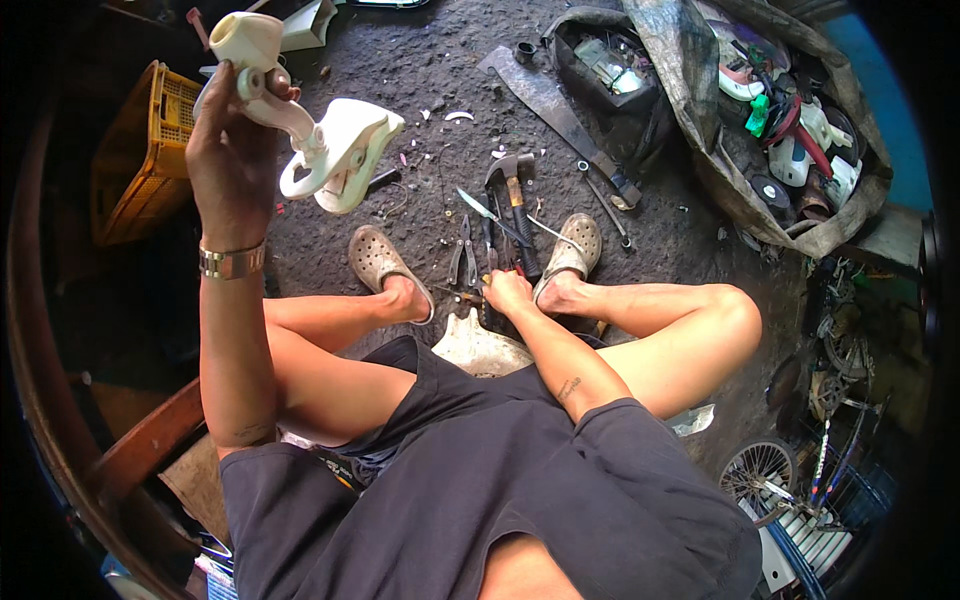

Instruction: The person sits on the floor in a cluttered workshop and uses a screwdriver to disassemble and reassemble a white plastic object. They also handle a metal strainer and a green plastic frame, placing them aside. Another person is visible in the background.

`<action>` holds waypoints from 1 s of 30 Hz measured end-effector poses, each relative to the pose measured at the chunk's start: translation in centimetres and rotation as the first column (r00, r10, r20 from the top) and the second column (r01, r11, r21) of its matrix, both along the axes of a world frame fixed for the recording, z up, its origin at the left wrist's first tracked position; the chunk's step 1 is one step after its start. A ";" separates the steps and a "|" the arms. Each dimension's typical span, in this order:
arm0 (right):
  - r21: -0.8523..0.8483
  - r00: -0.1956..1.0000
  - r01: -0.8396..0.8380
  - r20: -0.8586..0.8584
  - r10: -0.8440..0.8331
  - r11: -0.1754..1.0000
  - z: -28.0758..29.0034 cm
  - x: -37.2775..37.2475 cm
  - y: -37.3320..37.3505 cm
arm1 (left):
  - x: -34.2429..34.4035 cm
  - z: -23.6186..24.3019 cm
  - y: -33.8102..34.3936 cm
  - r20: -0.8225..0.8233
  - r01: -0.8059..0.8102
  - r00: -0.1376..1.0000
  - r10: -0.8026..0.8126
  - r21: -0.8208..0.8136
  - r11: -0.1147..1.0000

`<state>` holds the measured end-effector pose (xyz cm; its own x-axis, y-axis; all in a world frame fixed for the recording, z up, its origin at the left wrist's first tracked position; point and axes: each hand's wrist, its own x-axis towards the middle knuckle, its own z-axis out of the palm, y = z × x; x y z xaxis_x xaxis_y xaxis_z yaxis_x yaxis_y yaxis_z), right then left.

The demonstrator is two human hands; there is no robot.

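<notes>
One white jointed part (296, 120): held aloft at upper left, above dark ground (420, 65);
Left hand (232, 145): fingers grasping the part;
Right hand (508, 291): lowered near hammer (518, 200) and pliers (464, 238); cannot tell whether its fingers grip anything

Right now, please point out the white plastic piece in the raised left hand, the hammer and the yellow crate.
White plastic piece (287, 116), head view: on its curved middle arm.
Hammer (518, 208), head view: on its handle.
Yellow crate (160, 165), head view: on its side wall.
</notes>
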<state>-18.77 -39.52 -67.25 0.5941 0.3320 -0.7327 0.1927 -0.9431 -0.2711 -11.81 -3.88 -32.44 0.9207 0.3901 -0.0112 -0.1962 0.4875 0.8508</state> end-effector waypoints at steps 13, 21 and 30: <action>-0.099 0.984 -0.006 -0.177 -0.012 0.995 0.1 2.4 2.5 | -1.8 2.0 7.9 0.050 -0.189 0.981 0.187 0.038 0.981; -0.118 0.966 -0.207 -0.183 0.183 0.971 6.8 10.1 6.6 | -5.0 3.5 11.6 0.097 -0.341 0.938 0.332 0.100 0.935; 0.085 0.918 -0.164 -0.351 0.183 0.983 12.3 14.0 4.3 | -6.9 4.4 13.2 0.148 -0.010 0.989 0.019 -0.056 0.998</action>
